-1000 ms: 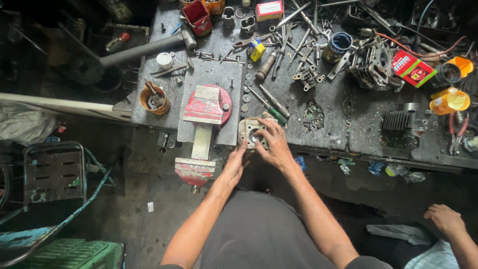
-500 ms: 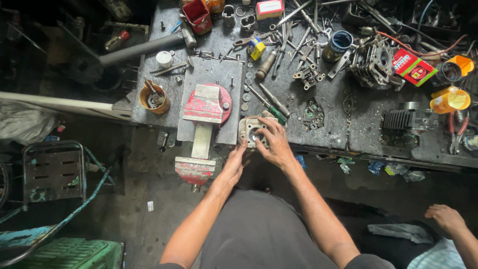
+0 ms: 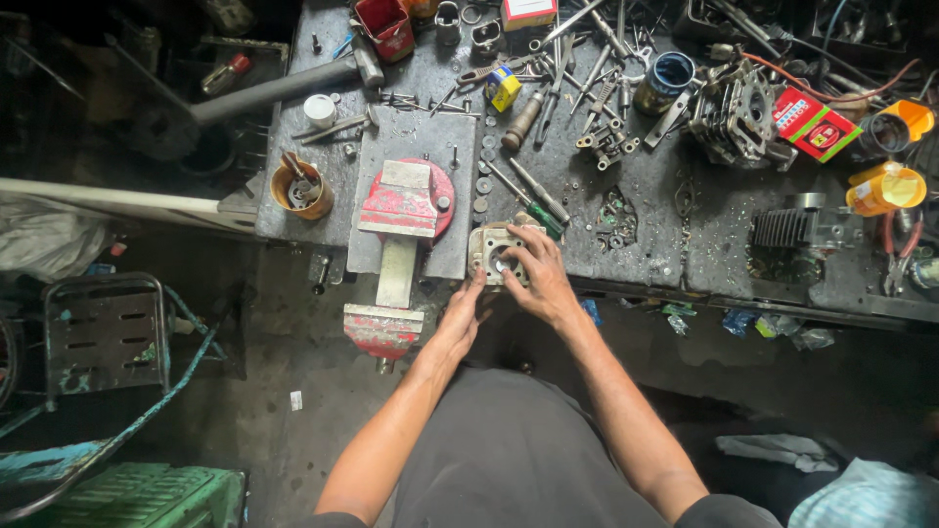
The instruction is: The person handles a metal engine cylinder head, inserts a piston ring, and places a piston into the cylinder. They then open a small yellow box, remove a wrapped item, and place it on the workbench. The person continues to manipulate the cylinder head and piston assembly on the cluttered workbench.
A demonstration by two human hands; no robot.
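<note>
Fingers [image 3: 524, 252] of the right hand [image 3: 538, 279] were spread and curled over the top and near side of a small grey metal engine part [image 3: 494, 250], gripping it at the front edge of the counter [image 3: 646, 210]. Fingers [image 3: 477, 286] of the left hand [image 3: 462, 313] were held loosely together and extended, their tips pressed against the part's lower left corner; no closed grasp by that hand was observed. The part was located just right of a red bench vise [image 3: 399, 230], which was mounted on a grey plate and projected past the counter edge.

The counter surface was dark, stained and crowded. Screwdrivers [image 3: 528, 188] were laid just behind the part, loose wrenches and sockets farther back, a finned cylinder [image 3: 787, 227] to the right, and a red box [image 3: 812, 122] beyond it. An orange cup [image 3: 301, 188] was placed left of the vise. Below, a concrete floor [image 3: 284, 362] was seen, with a metal-framed chair [image 3: 103, 328] and a green crate [image 3: 147, 497] at the left.
</note>
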